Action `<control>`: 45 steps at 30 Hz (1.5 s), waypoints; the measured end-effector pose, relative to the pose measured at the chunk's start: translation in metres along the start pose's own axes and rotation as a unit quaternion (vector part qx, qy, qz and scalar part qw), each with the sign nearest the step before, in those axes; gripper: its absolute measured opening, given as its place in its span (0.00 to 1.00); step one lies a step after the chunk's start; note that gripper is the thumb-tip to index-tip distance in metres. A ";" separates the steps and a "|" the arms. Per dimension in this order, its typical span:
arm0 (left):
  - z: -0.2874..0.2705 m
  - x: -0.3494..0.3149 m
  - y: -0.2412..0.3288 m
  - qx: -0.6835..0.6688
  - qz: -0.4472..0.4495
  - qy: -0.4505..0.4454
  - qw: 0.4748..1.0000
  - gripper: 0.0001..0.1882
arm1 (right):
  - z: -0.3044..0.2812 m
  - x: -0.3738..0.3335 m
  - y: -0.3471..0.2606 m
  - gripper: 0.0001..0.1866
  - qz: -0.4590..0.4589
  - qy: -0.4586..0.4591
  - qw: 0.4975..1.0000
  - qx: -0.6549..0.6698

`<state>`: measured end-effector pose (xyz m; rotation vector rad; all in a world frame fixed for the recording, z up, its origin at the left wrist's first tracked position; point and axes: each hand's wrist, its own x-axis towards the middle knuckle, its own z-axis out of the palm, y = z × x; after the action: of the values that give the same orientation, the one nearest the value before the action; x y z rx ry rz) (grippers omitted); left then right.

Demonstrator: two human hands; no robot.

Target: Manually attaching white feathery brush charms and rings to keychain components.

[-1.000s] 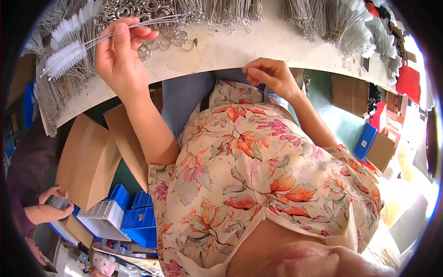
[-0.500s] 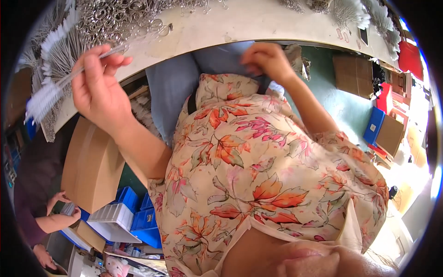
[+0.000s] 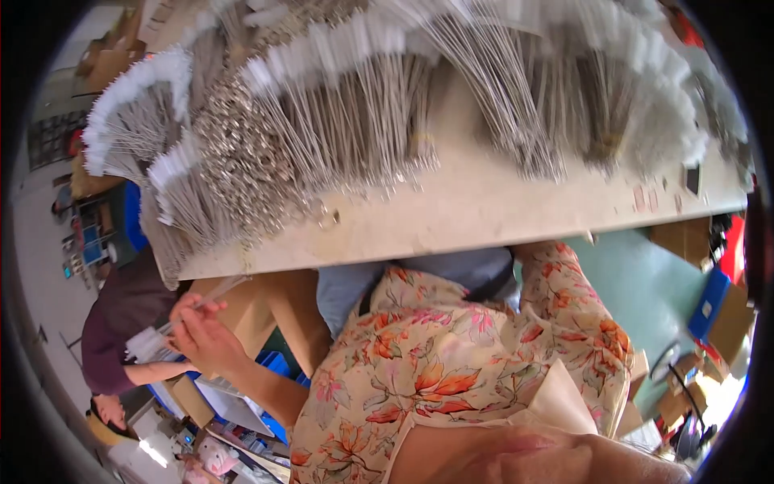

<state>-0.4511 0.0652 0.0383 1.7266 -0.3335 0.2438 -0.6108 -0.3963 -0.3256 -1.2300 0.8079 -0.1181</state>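
Left of the table's near edge, my left hand (image 3: 201, 335) is closed on a thin wire-handled brush. Its white bristle head (image 3: 145, 345) sticks out on the left, and its pale, blurred stem passes between the fingers. My right hand is hidden; only its floral sleeve (image 3: 564, 278) shows, reaching to the table's near edge. On the table (image 3: 387, 222) lie rows of similar white-tipped wire brushes (image 3: 355, 113). A heap of small metal rings (image 3: 242, 149) sits among them, nearest to my left hand.
Another person in a dark top (image 3: 129, 323) leans at the left. Cardboard boxes (image 3: 290, 315) and blue bins (image 3: 274, 363) stand below the table on that side. More cartons (image 3: 685, 242) and a blue box (image 3: 709, 302) are on the green floor at right.
The view has tilted up, showing more of the table and the brush rows. My left hand, still with the brush, now appears lower, off the table edge. My right hand has gone out of sight.
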 end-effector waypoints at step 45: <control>0.109 -0.059 0.001 -0.284 -0.167 -0.363 0.872 0.10 | -0.066 -0.210 0.080 0.02 -0.148 0.489 0.764 0.394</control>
<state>-0.5085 -0.0372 -0.0011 1.1920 -0.5732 -0.7210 -0.8287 -0.3157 -0.3000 -0.3821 1.2502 -1.3214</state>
